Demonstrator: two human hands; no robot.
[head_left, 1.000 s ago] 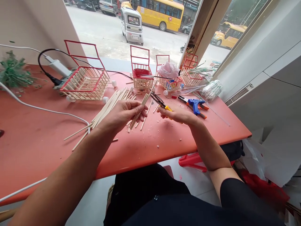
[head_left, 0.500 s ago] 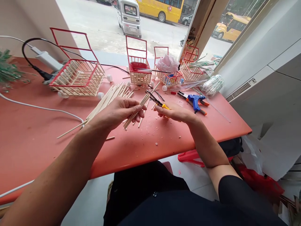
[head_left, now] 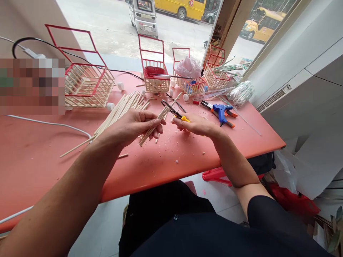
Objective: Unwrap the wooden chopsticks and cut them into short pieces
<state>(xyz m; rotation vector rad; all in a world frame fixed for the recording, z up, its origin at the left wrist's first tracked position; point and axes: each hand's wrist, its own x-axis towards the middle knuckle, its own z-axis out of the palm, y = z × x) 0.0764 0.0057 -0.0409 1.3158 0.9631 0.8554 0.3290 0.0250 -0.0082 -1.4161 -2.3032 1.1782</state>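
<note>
My left hand [head_left: 146, 126] is closed round a small bundle of thin wooden sticks [head_left: 150, 131], one of which reaches farther out than the others. In my right hand [head_left: 194, 125] is a pair of cutters [head_left: 175, 113] with dark jaws and yellow handles. The jaws are apart and lie at the far ends of the held sticks; whether they touch a stick I cannot tell. Beyond my left hand lies a pile of longer wooden sticks [head_left: 118, 111]. Cut bits and crumbs of wood are scattered on the pink table [head_left: 163, 166].
Small stick-built carts with red rims, including a large one [head_left: 89, 80] and a smaller one [head_left: 157, 84], line the window side. A blue glue gun [head_left: 222, 111] lies right of my right hand. Behind it is a bundle of clear-wrapped sticks [head_left: 241, 93]. A white cable [head_left: 53, 121] crosses the left.
The view has shifted slightly. The cutters' jaws have come a little closer to the ends of the sticks in my left hand. Both hands keep their hold.
</note>
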